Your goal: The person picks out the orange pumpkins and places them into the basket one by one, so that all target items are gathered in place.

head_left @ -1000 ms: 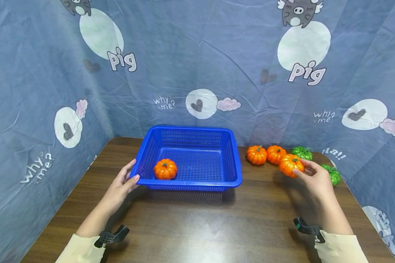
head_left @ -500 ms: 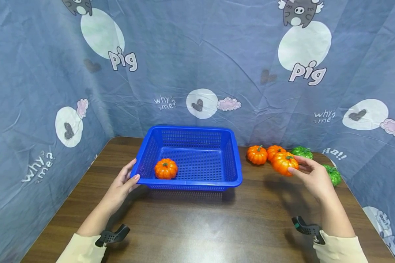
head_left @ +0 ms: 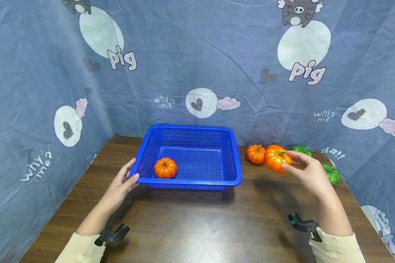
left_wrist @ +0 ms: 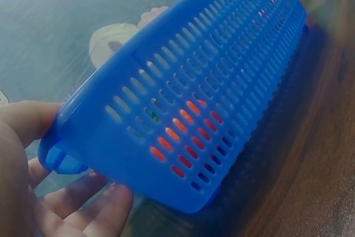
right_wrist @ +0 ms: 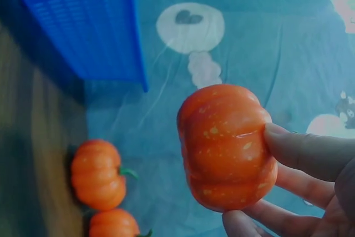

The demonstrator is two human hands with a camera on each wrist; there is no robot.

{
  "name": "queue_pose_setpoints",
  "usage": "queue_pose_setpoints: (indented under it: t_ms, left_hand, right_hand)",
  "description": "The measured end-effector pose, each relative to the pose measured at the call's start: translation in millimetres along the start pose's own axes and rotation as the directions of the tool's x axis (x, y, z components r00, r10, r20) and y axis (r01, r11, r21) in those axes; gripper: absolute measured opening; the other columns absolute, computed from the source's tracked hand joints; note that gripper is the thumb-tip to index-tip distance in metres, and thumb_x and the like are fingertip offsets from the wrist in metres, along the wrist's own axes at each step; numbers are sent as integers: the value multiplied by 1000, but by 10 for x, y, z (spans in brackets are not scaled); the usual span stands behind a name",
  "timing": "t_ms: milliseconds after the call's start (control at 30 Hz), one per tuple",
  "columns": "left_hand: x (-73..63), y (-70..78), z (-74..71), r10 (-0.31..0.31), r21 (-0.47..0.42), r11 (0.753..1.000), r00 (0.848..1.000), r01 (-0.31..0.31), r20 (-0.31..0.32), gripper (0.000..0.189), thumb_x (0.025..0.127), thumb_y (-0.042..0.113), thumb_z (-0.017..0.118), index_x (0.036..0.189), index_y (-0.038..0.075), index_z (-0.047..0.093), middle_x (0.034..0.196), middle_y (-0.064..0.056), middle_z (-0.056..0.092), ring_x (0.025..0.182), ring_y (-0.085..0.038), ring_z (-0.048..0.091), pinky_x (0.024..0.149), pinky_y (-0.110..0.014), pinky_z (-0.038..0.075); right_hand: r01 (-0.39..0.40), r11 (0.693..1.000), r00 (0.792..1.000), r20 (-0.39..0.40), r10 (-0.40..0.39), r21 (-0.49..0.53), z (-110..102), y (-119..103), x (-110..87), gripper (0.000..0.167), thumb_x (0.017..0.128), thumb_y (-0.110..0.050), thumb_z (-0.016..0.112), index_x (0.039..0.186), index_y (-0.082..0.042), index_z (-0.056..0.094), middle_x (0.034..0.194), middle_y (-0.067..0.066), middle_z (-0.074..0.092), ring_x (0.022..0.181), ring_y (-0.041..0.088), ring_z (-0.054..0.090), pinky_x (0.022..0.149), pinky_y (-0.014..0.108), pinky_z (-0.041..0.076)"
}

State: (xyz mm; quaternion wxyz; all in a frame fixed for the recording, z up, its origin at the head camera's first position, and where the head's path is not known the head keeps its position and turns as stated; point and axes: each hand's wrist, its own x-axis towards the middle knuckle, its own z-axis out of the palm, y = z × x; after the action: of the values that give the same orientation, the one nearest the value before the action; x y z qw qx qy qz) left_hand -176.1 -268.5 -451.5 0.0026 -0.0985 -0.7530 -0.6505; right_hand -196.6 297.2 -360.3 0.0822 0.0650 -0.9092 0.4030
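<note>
At the near left corner of a blue plastic basket [head_left: 191,182], my left hand [head_left: 120,187] grips the rim, thumb on top and fingers below it in the left wrist view. One small orange pumpkin [head_left: 165,168] lies inside the basket at the near left. My right hand [head_left: 312,176] holds another orange pumpkin [head_left: 279,162] above the table, to the right of the basket, pinched between thumb and fingers. Behind it on the table sit two orange pumpkins, the left one [head_left: 255,154] plain to see, the other [right_wrist: 113,225] mostly covered in the head view.
Two green pumpkins stand at the right: one [head_left: 301,150] at the back, partly behind my right hand, the other [head_left: 331,174] near the right table edge. A blue printed cloth [head_left: 197,65] hangs close behind the brown wooden table [head_left: 197,226].
My right hand has carried its pumpkin leftward toward the basket, so it now overlaps an orange pumpkin behind. The left hand and the basket have stayed put.
</note>
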Motion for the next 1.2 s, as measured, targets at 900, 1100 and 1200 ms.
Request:
queue_pose_setpoints:
  t_ms: [900,1100,1200]
  left_hand:
    - [0,-1,-4,-18,35,999,1000,18,-5,65,108,23,47,161,9,12,160,-27,22,135,-45,39,94,-18,48]
    - [1,-1,-5,-13,42,999,1000,13,-3,65,108,23,47,161,9,12,159,-28,23,135,-42,41,95,-18,48]
    - [-2,2,-1,-14,47,999,1000,14,-4,65,108,24,47,161,10,12,159,-27,23,136,-47,38,96,-20,47]
  right_hand:
    - [68,981,990,108,-89,181,272,-574,243,53,94,-21,72,141,-2,55,136,22,58,120,37,58,83,10,47]
    - [62,972,988,122,-92,227,382,-680,322,52,94,-19,73,139,-2,56,136,21,57,122,36,57,82,13,50]
    - [68,967,986,130,-102,244,441,-730,369,51,93,-19,73,138,-2,57,134,21,60,121,35,58,82,15,52]
